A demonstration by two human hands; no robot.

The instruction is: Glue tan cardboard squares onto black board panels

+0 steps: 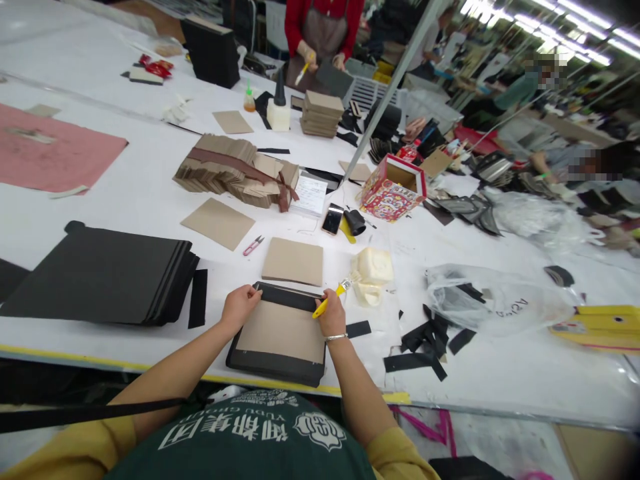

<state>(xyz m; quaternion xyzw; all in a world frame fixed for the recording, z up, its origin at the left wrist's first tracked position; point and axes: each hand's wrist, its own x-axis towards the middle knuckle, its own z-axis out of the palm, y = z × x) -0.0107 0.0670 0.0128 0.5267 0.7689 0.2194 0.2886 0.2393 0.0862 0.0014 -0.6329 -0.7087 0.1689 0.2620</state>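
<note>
In front of me lies a brown cardboard panel [283,333] on black sheets, with a black strip [290,295] across its far edge. My left hand [241,308] is closed in a pinch at the strip's left end. My right hand [333,319] grips a yellow-handled brush [327,305] while its fingers rest by the strip's right end. The brush's bristles point toward a white plastic container [374,267] of pale glue-like stuff. Just beyond the panel sits a small stack of brown boards [293,261].
Black boards [100,273] are stacked at left. Pink-handled thread snips [253,246], a phone [333,219] and a red patterned box [393,189] stand farther off. Loose black strips [425,340] and a clear plastic bag [495,297] lie at right. Across the table, a person in red sleeves [324,33] holds a brush.
</note>
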